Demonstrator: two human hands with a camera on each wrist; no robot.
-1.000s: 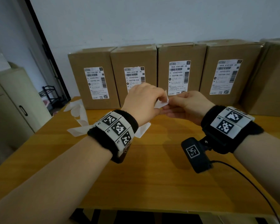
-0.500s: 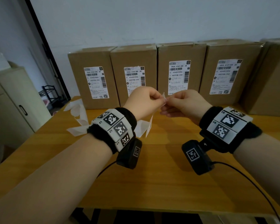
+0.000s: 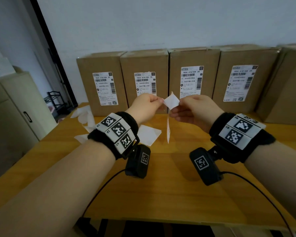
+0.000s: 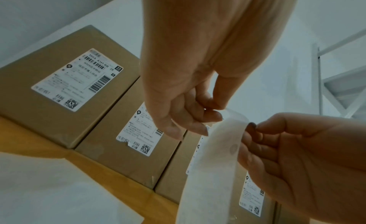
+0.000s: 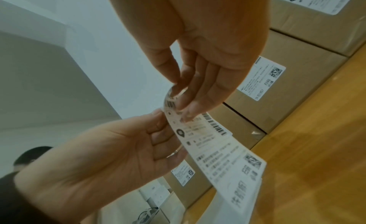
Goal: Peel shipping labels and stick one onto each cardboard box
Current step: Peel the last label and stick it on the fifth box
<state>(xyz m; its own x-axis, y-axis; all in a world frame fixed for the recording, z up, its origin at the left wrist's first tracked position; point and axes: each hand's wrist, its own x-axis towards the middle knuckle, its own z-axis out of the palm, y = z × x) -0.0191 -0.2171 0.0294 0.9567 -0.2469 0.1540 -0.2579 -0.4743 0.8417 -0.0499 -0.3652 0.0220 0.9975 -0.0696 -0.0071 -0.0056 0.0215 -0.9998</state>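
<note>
Shipping label, white, held in the air above the wooden table, in front of the row of cardboard boxes. Top end pinched from two sides: left hand gripping one corner between thumb and fingertips, right hand gripping the opposite corner likewise. Both grips narrow, closed on paper. Lower part of the sheet hanging down edge-on toward the table. Printed face with barcodes and a QR code visible from the right wrist view; blank white reverse visible from the left wrist view. Top layers parted between the two pinches; which hand holds label and which holds backing cannot be told.

Four boxes behind the held label standing upright, side by side, touching, each already carrying a label on its front face. One further box at the right end of the row, turned at an angle, front face bare as far as visible.

White backing sheets lying loose on the table, left of the held label, near the leftmost box.
</note>
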